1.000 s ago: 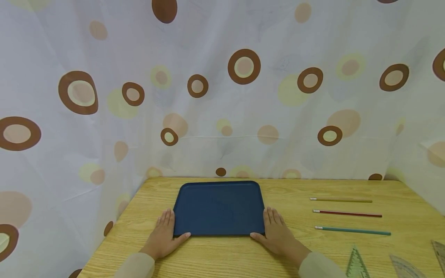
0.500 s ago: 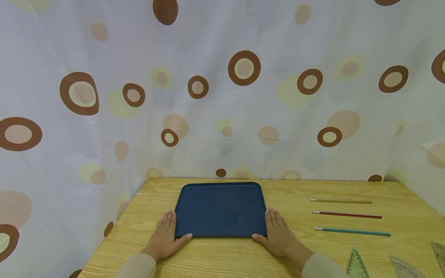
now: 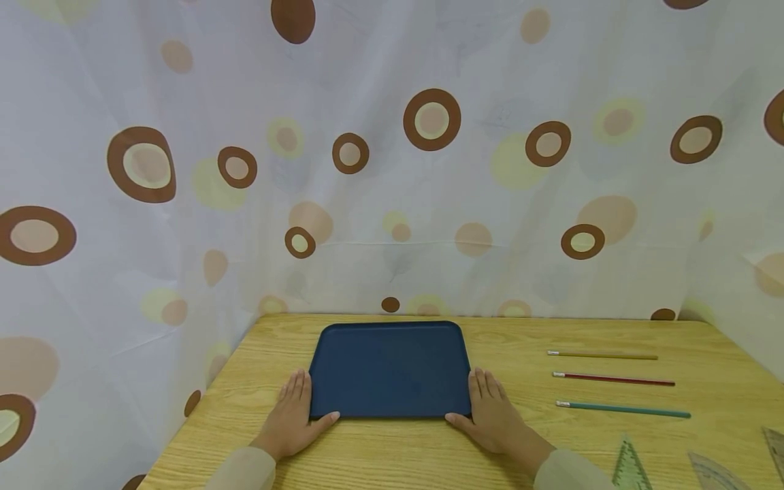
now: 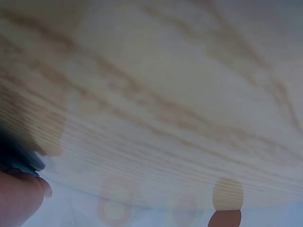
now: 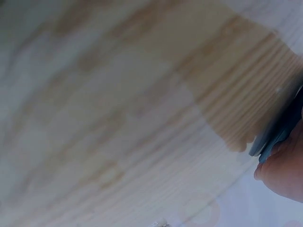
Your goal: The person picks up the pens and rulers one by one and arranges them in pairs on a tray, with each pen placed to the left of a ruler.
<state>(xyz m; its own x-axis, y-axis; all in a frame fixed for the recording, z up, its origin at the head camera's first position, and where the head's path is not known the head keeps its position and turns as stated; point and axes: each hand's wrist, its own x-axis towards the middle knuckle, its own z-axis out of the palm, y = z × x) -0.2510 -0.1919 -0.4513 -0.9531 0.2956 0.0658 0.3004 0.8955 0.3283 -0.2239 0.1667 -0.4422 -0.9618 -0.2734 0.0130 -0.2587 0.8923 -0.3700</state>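
Observation:
In the head view a dark blue rectangular tray (image 3: pixel 392 371) with a low raised rim lies flat on the wooden table. My left hand (image 3: pixel 288 415) rests at its left front corner, fingers straight along the side and thumb at the front edge. Mirroring it, my right hand (image 3: pixel 493 415) touches the right front corner, its fingers extended too. The left wrist view catches only a fingertip (image 4: pixel 19 198) beside the dark tray edge (image 4: pixel 19 156). In the right wrist view, part of a finger (image 5: pixel 284 172) shows against the tray rim (image 5: pixel 279 125).
Right of the tray lie a yellowish pencil (image 3: pixel 603 355), a red pencil (image 3: pixel 615 379) and a green pencil (image 3: pixel 625 409). Nearer are a green set square (image 3: pixel 631 466), a clear protractor (image 3: pixel 713 473) and another drawing tool (image 3: pixel 776 449). A spotted curtain (image 3: pixel 392 204) encloses the table (image 3: pixel 367 459).
Between one second and half a second ago the tray and both hands shifted slightly to the right. Since then they look still; the pencils keep their places.

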